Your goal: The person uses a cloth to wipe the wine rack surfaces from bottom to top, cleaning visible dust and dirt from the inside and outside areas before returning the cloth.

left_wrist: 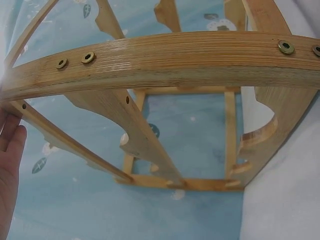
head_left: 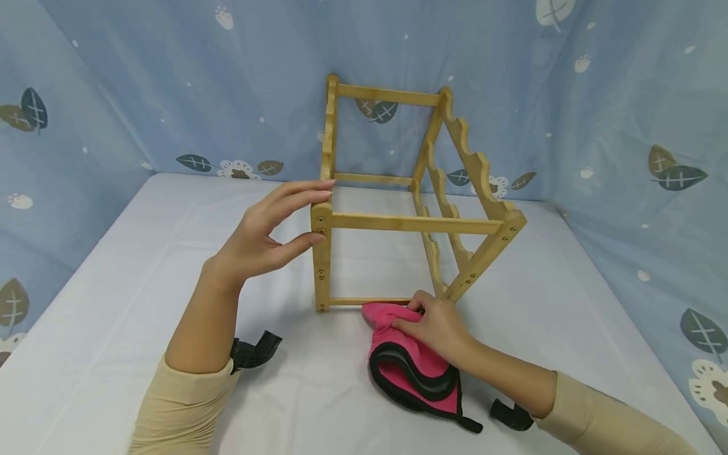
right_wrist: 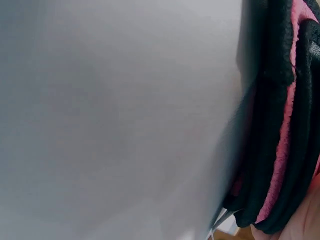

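A light wooden rack (head_left: 415, 224) with scalloped side boards stands on the white table. My left hand (head_left: 267, 230) touches its front left corner, fingers fairly straight over the top and thumb lower on the post. In the left wrist view, the fingers (left_wrist: 14, 135) show at the left edge beside the rack's frame (left_wrist: 185, 57). My right hand (head_left: 438, 325) pinches a folded pink cloth with black edging (head_left: 398, 360) by the rack's bottom front rail (head_left: 347, 301). The cloth's black borders (right_wrist: 272, 130) fill the right side of the right wrist view; contact with the rail cannot be told.
A blue patterned curtain (head_left: 239, 82) hangs behind and beside the table (head_left: 114, 328). Black wrist camera mounts (head_left: 256, 352) sit near both cuffs. Screw heads (left_wrist: 88, 57) show along the rack's post.
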Available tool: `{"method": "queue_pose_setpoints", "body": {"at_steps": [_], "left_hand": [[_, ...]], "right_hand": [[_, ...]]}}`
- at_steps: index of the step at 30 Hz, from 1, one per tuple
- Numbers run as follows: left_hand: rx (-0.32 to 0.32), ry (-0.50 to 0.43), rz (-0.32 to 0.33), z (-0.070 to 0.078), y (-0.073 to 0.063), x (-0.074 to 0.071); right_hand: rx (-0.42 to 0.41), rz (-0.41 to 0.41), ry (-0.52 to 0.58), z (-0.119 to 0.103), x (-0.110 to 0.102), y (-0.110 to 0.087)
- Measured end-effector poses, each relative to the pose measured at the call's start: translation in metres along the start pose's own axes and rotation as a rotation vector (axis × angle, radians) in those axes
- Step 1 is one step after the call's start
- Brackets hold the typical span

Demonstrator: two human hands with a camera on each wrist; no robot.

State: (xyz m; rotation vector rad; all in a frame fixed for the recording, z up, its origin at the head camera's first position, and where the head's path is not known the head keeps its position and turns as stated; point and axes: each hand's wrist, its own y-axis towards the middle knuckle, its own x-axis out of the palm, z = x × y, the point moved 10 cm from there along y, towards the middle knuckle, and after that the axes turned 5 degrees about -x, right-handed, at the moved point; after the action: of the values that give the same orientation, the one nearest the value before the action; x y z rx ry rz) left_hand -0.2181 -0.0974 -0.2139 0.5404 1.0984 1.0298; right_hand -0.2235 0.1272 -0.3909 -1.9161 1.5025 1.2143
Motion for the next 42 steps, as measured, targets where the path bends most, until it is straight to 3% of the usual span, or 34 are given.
{"method": "queue_pose_setpoints", "body": {"at_steps": [14, 24, 33, 42], "left_hand": [[-0.005, -0.016, 0.004, 0.0, 0.001, 0.0], [-0.002, -0.03, 0.01, 0.001, 0.001, 0.0], [0.0, -0.033, 0.009, 0.002, 0.002, 0.0], [-0.006, -0.028, -0.008, 0.005, 0.002, 0.001]], "right_hand": [[0.012, 0.085, -0.113, 0.024, -0.029, -0.02], [-0.106, 0.198, -0.172, 0.03, -0.051, -0.032], [0.006, 0.148, -0.19, 0.054, -0.063, -0.037], [0.01, 0.087, -0.185, 0.065, -0.064, -0.041]]}}
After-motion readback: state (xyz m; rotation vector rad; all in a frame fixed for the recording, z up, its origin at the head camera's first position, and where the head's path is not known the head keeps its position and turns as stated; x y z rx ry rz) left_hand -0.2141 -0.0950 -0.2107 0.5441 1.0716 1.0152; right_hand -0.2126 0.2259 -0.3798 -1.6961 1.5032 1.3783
